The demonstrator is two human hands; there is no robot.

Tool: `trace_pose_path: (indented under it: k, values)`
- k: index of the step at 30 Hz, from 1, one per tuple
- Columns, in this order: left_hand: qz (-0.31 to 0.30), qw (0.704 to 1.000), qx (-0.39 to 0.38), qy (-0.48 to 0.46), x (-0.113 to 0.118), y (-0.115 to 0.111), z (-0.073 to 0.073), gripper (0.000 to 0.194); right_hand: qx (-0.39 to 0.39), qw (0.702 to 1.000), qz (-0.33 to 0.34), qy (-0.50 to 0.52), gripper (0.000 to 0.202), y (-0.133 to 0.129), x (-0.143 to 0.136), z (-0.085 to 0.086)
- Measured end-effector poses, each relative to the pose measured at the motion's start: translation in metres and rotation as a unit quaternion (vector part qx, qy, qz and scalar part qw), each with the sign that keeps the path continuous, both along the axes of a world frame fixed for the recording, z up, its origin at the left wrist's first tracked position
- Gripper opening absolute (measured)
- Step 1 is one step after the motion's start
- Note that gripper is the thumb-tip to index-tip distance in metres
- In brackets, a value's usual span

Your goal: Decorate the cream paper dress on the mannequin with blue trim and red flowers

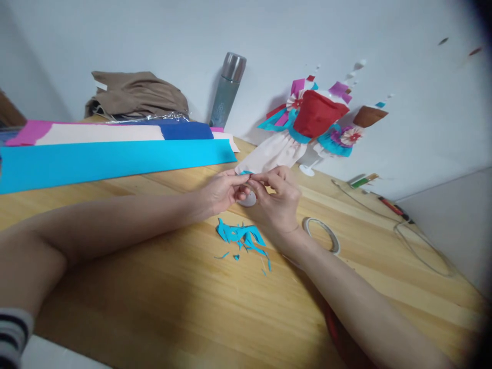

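The left hand [225, 190] reaches in from the left side of the view with its palm partly turned up, and its thumb and fingers pinch a small blue piece [246, 172]. The piece shows just above the left thumb, at the far side of the fingertips, and lies to the left of the right hand [280, 197]. The right hand is bent over toward the left, its thumb and forefinger drawn together in a pinch that meets the left fingertips; what lies between them is too small and blurred to tell. Just below the joined hands, a round white disc [248, 199] is partly covered by the fingers. Nearer the wearer, blue scraps [242, 237] lie loosely on the wooden table [154, 287], and a roll of tape [322, 236] lies flat to the right of the right wrist. Beyond the hands stands a dress form in a red bodice [317, 115] and a pale skirt [272, 151], the skirt's lower edge reaching close to the fingers. To the left, a long turquoise strip [115, 161] lies in front of pale, pink and dark blue material, with a brown cloth [140, 95] behind. A grey bottle [227, 92] stands near the wall, between the cloth and the dress form.
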State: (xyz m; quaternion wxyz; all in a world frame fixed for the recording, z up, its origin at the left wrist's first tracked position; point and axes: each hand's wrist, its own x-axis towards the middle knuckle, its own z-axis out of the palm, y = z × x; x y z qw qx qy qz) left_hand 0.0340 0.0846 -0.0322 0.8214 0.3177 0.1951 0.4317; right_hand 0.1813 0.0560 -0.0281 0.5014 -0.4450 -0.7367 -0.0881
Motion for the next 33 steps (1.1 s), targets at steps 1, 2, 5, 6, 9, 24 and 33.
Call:
trace_pose_path:
  k: [1,2,5,6,9,24,33]
  values:
    - [-0.003,1.0,0.001,0.001,0.0,0.0,0.0,0.005,-0.004,1.0,-0.003,0.0,0.013,0.0,0.0,0.0]
    - [-0.006,1.0,0.003,0.002,0.0,0.0,0.0,0.005,-0.008,1.0,-0.005,0.0,0.012,0.0,0.001,-0.001]
    - [-0.006,1.0,0.004,0.006,0.0,0.0,-0.001,0.005,-0.017,1.0,-0.007,0.001,0.012,0.0,0.001,-0.001]
    - [-0.005,1.0,0.002,0.006,0.0,0.0,-0.001,0.004,-0.016,1.0,-0.006,0.002,0.013,0.0,0.001,-0.001]
    - [-0.012,1.0,-0.005,-0.001,0.0,-0.001,-0.001,0.003,-0.01,1.0,-0.014,0.008,0.014,-0.001,0.0,-0.001]
    - [-0.01,0.996,-0.082,-0.015,-0.002,-0.003,0.005,0.016,-0.074,0.994,-0.072,0.025,0.018,-0.002,-0.003,0.001]
    - [-0.004,0.996,-0.092,-0.009,-0.001,-0.006,0.009,0.019,-0.107,0.987,-0.043,0.111,0.023,0.004,-0.003,-0.007]
